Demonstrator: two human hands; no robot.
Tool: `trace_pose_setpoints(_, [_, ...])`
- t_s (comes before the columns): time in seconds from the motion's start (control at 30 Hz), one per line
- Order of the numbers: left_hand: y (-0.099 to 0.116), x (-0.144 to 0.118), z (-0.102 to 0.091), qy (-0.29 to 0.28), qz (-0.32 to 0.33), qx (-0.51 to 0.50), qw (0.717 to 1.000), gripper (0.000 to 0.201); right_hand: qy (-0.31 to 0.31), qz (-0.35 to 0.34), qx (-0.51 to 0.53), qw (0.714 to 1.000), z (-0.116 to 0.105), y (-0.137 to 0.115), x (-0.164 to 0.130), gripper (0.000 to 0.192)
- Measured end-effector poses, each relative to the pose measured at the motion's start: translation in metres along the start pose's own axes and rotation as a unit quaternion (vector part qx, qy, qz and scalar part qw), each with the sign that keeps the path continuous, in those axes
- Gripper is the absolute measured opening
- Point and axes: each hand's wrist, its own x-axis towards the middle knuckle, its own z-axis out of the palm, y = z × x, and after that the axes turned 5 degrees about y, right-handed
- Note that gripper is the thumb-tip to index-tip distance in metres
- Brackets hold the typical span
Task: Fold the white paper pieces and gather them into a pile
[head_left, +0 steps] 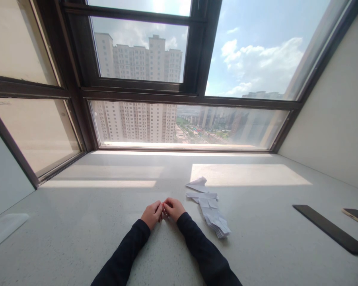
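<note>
My left hand and my right hand meet above the pale speckled counter. Both have curled fingers, with the fingertips pinched together where they touch. Whatever they grip is too small or too well covered for me to make out. Just right of my right hand lies a stack of folded white paper. Beyond the stack are a folded white paper piece and a pointed one like a paper plane.
A long dark flat strip lies at the right, with a dark flat object with a light edge beyond it. At the left edge is a white translucent flat item. Brown-framed windows border the far side of the counter.
</note>
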Motion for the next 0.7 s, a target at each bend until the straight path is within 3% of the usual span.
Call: trace_pose_setpoints(0.7, [0.0039, -0.0034, -0.0008, 0.003, 0.001, -0.002, 1.000, 0.030, -0.004, -0.007, 0.000, 1.000, 0.0012, 0.0036, 0.0019, 0.014])
